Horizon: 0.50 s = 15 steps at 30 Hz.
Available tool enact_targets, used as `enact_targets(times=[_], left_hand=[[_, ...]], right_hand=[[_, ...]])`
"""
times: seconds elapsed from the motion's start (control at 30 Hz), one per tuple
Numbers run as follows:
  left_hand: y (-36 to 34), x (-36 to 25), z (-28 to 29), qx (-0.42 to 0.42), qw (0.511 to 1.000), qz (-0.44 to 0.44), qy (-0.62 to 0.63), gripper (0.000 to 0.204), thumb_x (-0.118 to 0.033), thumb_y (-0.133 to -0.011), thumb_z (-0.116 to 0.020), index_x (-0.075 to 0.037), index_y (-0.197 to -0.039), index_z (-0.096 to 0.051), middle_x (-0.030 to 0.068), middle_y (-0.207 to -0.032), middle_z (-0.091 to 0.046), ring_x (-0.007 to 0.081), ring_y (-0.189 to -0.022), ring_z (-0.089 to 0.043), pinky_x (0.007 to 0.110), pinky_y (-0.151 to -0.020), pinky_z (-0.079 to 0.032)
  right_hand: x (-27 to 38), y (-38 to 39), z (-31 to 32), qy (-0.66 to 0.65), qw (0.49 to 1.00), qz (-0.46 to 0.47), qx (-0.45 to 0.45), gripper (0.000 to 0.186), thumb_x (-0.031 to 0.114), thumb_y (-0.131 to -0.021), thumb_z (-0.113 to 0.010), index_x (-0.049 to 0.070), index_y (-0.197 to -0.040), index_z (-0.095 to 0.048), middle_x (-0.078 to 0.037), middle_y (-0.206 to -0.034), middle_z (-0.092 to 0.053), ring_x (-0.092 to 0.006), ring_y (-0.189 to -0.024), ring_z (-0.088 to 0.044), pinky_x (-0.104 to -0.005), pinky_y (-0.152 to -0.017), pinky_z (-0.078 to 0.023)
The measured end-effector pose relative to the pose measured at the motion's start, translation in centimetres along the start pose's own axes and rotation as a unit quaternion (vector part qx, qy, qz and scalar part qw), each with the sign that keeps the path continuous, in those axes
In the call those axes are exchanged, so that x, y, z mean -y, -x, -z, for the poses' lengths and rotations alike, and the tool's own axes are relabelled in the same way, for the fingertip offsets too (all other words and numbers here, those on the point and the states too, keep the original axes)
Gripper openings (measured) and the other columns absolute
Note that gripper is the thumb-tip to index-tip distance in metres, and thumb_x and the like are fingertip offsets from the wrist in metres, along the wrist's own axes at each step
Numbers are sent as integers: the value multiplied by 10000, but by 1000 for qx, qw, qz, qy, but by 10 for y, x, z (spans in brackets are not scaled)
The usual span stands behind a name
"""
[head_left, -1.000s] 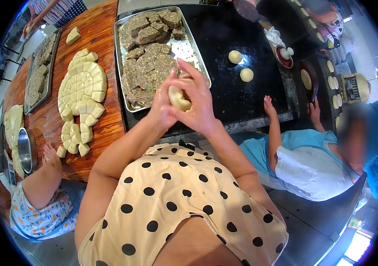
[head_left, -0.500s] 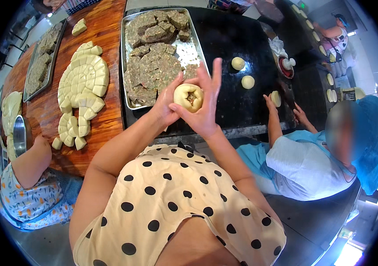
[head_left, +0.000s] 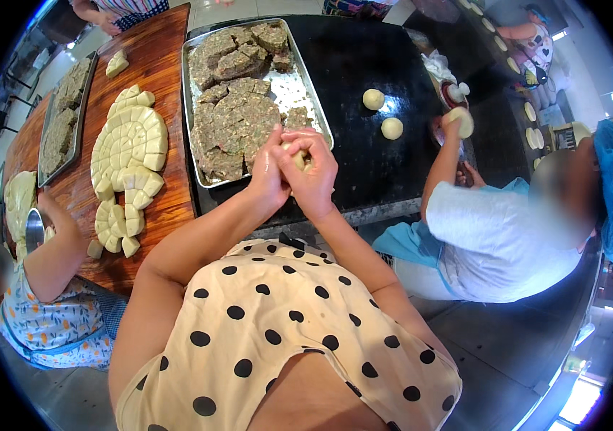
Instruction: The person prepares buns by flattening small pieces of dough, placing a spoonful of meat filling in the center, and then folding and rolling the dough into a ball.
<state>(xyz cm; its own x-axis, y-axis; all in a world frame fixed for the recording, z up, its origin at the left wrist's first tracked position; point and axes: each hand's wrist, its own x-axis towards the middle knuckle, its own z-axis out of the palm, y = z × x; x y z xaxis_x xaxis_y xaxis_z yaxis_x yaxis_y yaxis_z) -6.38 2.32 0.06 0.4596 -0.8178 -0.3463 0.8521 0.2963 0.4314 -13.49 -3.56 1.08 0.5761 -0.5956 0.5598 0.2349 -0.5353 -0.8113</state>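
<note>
Fingers of both my hands are closed together around a small dough piece (head_left: 295,156), pinched between them so that only a pale sliver of it shows. My left hand (head_left: 269,176) cups it from the nine o'clock side and my right hand (head_left: 315,172) wraps over it from three o'clock, the two hands pressed against each other. I hold the dough above the near edge of the black counter (head_left: 364,65), just over the near right corner of the metal tray (head_left: 298,86).

That tray runs off toward twelve o'clock from my hands and carries slabs of dark filling (head_left: 238,118), cut into rough blocks; its right part shows bare metal. At about two o'clock from my hands two round dough balls (head_left: 382,113) sit on the black counter, near each other but apart. Further toward three o'clock a co-worker's hand (head_left: 453,123) holds another pale disc of dough over the counter; that person's arm and light shirt fill the space to my right.

At nine to ten o'clock lies the wooden counter (head_left: 170,43), with a flat round of dough cut into squares (head_left: 130,144) and a smaller cluster of cut pieces (head_left: 121,223) nearer me. Beyond it, at the far left, a second tray (head_left: 62,118) of filling rests. Another person's arm (head_left: 58,237) reaches onto the wood at eight o'clock.
</note>
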Motion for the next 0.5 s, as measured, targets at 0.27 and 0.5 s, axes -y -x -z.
enact_targets(times=[0.27, 0.5], left_hand=[[8, 3, -25, -82, 996, -31, -21, 343, -405, -1001, -504, -89, -1106, -585, 101, -1056, -642, 227, -964, -650, 355, -884, -549], [1, -14, -8, -16, 998, 46, -41, 543, -500, -1013, -417, -29, -1265, -518, 184, -1209, -620, 290, -1067, -640, 416, -949, -526]], right_hand=[[2, 3, -7, -79, 991, -30, -101, 76, 50, -960, -562, 5, -1013, -593, -111, -997, -702, -194, -982, -659, -410, -1076, -406], [19, -6, 4, -133, 988, -64, -40, 337, 115, -904, -649, 11, -1221, -599, -170, -1226, -645, -355, -1219, -569, -417, -1066, -394]])
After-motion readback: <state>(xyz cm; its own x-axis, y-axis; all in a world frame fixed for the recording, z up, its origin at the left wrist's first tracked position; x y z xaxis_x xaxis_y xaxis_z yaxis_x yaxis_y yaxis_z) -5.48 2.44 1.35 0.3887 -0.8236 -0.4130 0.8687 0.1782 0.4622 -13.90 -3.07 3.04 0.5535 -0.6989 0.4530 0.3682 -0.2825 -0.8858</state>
